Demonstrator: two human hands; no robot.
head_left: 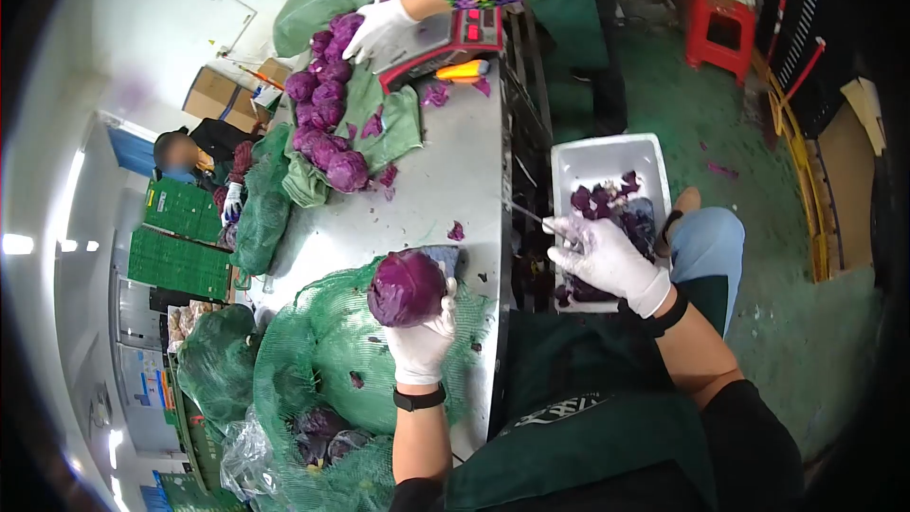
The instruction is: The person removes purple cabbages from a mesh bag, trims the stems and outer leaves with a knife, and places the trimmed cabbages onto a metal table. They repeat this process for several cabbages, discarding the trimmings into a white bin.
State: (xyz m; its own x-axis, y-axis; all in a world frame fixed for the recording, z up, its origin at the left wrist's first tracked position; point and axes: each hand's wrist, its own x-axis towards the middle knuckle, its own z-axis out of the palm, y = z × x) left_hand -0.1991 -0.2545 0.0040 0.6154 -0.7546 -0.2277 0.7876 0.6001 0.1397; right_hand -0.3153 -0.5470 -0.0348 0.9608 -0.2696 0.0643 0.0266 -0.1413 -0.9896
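My left hand (417,346), in a white glove, holds up a round purple cabbage (406,289) over the steel table (427,199). My right hand (607,261), also gloved, grips a knife (524,212); its thin blade points towards the table, while the handle is mostly hidden by the fingers. Below that hand stands a white bin (611,144) with dark purple leaf scraps (607,197) inside. Beneath the held cabbage, a green mesh sack (332,332) is spread on the table, with more cabbages (327,431) in its lower part.
Across the table, a co-worker's gloved hands (384,24) reach over a row of cabbages (327,104) beside a red scale (445,47). A yellow-handled tool (462,70) lies near it. Another person (204,156) is by green crates (180,261). A red stool (720,33) stands on the floor.
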